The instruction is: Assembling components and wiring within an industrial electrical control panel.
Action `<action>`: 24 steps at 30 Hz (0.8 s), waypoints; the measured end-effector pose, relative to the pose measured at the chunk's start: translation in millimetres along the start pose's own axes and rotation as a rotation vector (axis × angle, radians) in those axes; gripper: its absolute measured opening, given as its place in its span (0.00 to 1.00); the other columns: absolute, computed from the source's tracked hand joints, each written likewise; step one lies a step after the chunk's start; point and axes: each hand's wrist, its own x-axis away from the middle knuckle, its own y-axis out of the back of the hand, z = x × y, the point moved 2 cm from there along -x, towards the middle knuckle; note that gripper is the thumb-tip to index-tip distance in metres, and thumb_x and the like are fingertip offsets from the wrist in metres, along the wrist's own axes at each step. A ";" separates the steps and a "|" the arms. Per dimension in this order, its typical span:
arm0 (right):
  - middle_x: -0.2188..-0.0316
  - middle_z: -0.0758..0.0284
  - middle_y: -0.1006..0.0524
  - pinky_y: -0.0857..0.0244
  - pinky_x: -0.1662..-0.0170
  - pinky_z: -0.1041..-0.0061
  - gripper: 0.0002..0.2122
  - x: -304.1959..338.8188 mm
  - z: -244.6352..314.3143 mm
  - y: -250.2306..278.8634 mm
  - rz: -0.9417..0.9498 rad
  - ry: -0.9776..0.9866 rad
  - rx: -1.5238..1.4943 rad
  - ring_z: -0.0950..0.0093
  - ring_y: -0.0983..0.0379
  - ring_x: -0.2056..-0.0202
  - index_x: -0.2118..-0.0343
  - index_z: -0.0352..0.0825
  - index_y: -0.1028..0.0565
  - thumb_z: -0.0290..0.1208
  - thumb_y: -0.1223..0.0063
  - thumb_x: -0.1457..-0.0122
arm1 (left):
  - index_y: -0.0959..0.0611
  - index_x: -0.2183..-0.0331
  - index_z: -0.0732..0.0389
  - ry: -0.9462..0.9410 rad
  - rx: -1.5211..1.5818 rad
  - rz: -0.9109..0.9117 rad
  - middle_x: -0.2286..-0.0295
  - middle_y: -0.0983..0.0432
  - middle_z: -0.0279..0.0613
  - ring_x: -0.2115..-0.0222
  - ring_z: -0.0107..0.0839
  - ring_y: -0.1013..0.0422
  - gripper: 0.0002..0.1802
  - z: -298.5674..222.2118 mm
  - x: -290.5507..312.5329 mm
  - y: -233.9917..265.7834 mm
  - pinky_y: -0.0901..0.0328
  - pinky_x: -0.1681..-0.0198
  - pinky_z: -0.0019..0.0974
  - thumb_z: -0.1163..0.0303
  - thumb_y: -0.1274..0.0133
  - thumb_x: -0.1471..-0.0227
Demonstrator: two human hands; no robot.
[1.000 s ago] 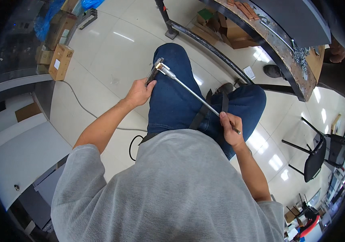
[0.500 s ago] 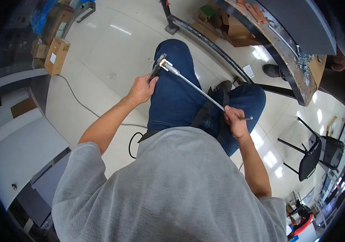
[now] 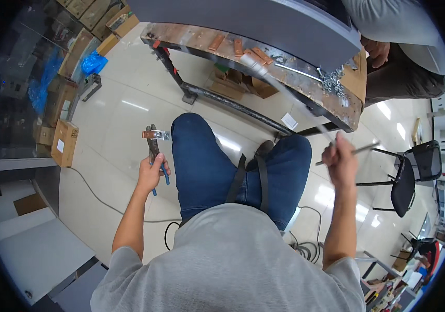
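Observation:
My left hand (image 3: 150, 174) is closed round a pair of pliers (image 3: 153, 149) with blue handles, beside my left knee. The pliers' jaws hold a small copper bar (image 3: 147, 134), with bright metal hardware at its right end. My right hand (image 3: 341, 162), right of my right knee, grips a long T-handle socket wrench (image 3: 298, 104) near its crossbar. The wrench's shaft, smeared by motion, points up and left, and its socket end appears over the workbench edge, apart from the copper bar.
On the worn workbench (image 3: 191, 37) are copper bars (image 3: 215, 42), a metal rod (image 3: 299, 72), loose nuts and washers (image 3: 332, 83), and a big grey panel (image 3: 264, 25). Another person's hand (image 3: 378, 51) is behind it. A black chair (image 3: 403, 184) stands right; a cardboard box (image 3: 65, 144) sits left.
The socket wrench has come away from the copper bar and swung up and right with my right hand. My left hand has moved left with the pliers. The view has shifted towards the workbench.

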 end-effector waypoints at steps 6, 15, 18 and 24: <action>0.90 0.80 0.46 0.61 0.85 0.83 0.20 -81.7 36.8 34.3 -0.041 -0.230 -0.098 0.85 0.56 0.89 0.83 0.43 0.36 0.43 0.51 0.34 | 0.25 0.67 0.63 -0.076 0.061 0.176 0.75 0.26 0.38 0.74 0.31 0.25 0.20 -34.7 3.1 -27.6 0.28 0.69 0.36 0.54 0.54 0.36; 0.88 0.80 0.44 0.59 0.86 0.85 0.11 -120.7 42.5 42.0 0.109 -0.482 -0.242 0.87 0.55 0.89 0.73 0.40 0.31 0.38 0.45 0.37 | 0.22 0.73 0.62 -0.149 -0.141 0.309 0.80 0.24 0.36 0.76 0.24 0.28 0.21 -51.3 25.6 -60.1 0.35 0.72 0.30 0.55 0.55 0.36; 0.85 0.77 0.37 0.50 0.86 0.84 0.08 -123.1 41.3 45.7 -0.157 -0.148 -0.068 0.86 0.47 0.88 0.66 0.34 0.26 0.33 0.42 0.40 | 0.22 0.72 0.62 -0.112 -0.112 0.358 0.79 0.24 0.36 0.75 0.25 0.27 0.20 -55.6 27.5 -65.8 0.35 0.72 0.30 0.55 0.54 0.36; 0.69 0.56 0.24 0.29 0.61 0.63 0.23 -125.4 38.1 60.1 -0.477 0.666 1.445 0.59 0.25 0.68 0.45 0.30 0.31 0.29 0.42 0.44 | 0.23 0.67 0.62 -0.003 0.082 0.475 0.74 0.24 0.38 0.73 0.30 0.25 0.19 -67.2 20.9 -79.2 0.30 0.69 0.33 0.55 0.54 0.36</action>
